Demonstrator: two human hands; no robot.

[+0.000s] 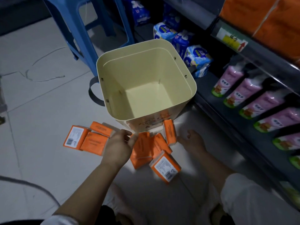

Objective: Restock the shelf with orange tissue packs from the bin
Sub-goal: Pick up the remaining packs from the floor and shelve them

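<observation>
**Head view: packs on the floor, both grips loose**

Head camera, looking down.

- Cream square plastic bin [181,88] stands upright on the white tiled floor [40,124]. Its bare bottom shows in full. A dark strap handle [93,93] hangs at its left wall.
- Orange rectangular tissue packs [141,150] lie on the floor, outside the bin and just in front of its near wall. At least seven are countable.
  - Three are clustered at the left. One of these, the label-up pack [75,138], shows a white barcode panel.
  - Four are at the middle. One of these stands on edge, touching the bin's base.
- Your left grip [119,144] hangs over the gap between the two clusters, fingers relaxed and slightly spread, pinching nothing. Cannot tell whether the fingertips touch the middle pack.
- Your right grip [193,140] is low, just right of the on-edge pack, fingers loosely curled and holding nothing.
- Dark metal shelf [230,101] runs along the right.
  - A row of pink soft packs [253,95] lies on its lower level.
  - Blue-and-white wrapped packs [197,57] sit further back.
  - Orange bundles [263,15] are on the upper level, above a yellow price label [231,40].
- Blue plastic stool [87,30] stands behind the bin, to the left.
</observation>
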